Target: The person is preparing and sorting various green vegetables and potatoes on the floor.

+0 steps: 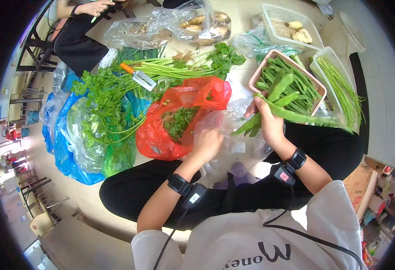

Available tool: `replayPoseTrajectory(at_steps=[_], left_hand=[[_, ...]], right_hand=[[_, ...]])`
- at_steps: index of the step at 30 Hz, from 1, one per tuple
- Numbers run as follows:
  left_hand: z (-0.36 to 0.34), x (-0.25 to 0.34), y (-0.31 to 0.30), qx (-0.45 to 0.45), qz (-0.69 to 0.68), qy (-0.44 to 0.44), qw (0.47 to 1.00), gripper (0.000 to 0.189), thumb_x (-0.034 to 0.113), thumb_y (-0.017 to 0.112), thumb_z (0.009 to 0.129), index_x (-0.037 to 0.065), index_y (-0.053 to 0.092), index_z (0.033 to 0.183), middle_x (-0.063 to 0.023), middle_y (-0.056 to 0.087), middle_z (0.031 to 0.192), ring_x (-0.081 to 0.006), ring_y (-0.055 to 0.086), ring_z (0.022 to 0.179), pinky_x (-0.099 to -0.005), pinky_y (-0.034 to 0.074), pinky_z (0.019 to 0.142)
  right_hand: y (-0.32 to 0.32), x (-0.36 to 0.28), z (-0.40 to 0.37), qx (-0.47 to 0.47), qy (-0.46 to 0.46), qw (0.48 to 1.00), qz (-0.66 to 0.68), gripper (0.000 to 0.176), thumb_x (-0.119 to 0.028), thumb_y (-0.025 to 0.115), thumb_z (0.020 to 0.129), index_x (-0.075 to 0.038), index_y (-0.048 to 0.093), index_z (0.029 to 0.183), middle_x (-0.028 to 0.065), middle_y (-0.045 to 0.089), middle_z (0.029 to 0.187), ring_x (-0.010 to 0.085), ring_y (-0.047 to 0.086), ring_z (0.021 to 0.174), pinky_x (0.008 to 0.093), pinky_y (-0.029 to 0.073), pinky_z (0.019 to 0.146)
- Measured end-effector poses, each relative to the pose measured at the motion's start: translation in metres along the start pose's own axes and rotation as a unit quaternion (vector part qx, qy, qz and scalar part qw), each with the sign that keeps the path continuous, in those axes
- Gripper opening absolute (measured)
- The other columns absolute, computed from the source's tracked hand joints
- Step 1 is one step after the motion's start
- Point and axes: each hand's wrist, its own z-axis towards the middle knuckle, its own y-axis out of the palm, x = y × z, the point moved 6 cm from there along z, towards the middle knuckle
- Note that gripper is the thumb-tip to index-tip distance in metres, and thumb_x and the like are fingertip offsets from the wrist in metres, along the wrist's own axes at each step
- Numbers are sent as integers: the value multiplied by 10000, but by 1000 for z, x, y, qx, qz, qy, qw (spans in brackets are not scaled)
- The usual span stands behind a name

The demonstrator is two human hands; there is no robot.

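Several long flat green beans [283, 88] are in my right hand [269, 118], whose fingers wrap round them, above the near edge of a pink basket [322, 96] of green pods. My left hand [207, 143] is at the clear plastic bag [238, 123], fingers curled on its left side. Next to that hand, on the left, a red plastic bag [154, 130] lies open with leafy herbs [178, 124] inside.
Leafy celery [112, 83] and a peeler with orange handle [138, 77] lie beyond the red bag. Blue bags [67, 150] are at left, bagged roots [206, 27] at the back, white baskets [274, 33] at right. Another person's hand [94, 8] shows at top left.
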Motion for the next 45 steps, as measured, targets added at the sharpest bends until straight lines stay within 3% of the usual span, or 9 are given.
replayPoseTrajectory(at_steps=[4,9,15,21,24,27,36,39,45], left_hand=[[-1,-37,-5,-7,218,-76,973,165,81,493,738,-22,616,694,-191,624,739,-317,634,716,-432,505,630],[-1,-47,-52,5,304,-231,924,153,113,522,760,74,669,756,-143,648,776,-289,648,758,-398,521,637],[7,5,-30,92,-48,125,987,230,137,448,876,-6,548,1025,-135,610,966,-237,601,841,-308,470,748],[-9,42,-5,-224,-499,14,837,278,187,412,935,-20,536,1073,-58,590,870,-135,566,808,-277,451,765],[-12,39,-9,-175,-556,-2,812,231,156,410,935,-17,543,1010,-49,584,848,-130,560,777,-269,444,752],[-7,39,-18,-85,-443,16,892,201,159,454,924,-18,538,971,-19,555,814,-97,544,736,-237,443,688],[-22,44,12,-270,-578,-48,768,218,160,390,930,1,516,1011,-41,534,833,-126,527,766,-275,444,698],[-17,48,9,-272,-550,20,789,239,186,362,940,3,500,1006,-46,531,839,-130,521,767,-281,443,705],[-1,11,4,-142,-428,-85,888,229,131,393,801,11,499,637,-27,471,583,-105,447,536,-260,353,504]], right_hand=[[-9,-24,15,-6,-15,984,-180,146,-146,441,882,-2,426,864,72,514,644,159,551,617,278,448,596],[-17,-1,23,3,45,998,-36,156,-170,449,865,-15,456,856,60,523,673,164,550,622,276,443,616],[-15,23,20,15,178,970,165,166,-197,516,823,-32,517,804,75,554,708,187,561,649,305,463,653],[-11,23,22,-22,188,959,211,166,-213,514,824,-47,518,815,65,547,725,183,553,704,315,454,707],[-6,18,21,-37,182,963,197,144,-192,480,827,-48,488,829,46,515,693,168,516,664,307,440,686],[-7,26,20,-22,203,957,206,177,-213,469,842,-45,500,796,48,525,702,170,527,692,299,439,684],[0,26,15,-65,207,951,218,143,-195,521,832,-52,510,832,48,543,698,158,544,632,291,455,611],[-2,27,17,-74,212,949,222,137,-182,519,833,-47,522,812,48,536,701,154,534,636,285,449,621],[7,26,10,-165,156,960,163,143,-151,501,839,-15,520,878,62,572,727,139,553,610,270,468,599]])
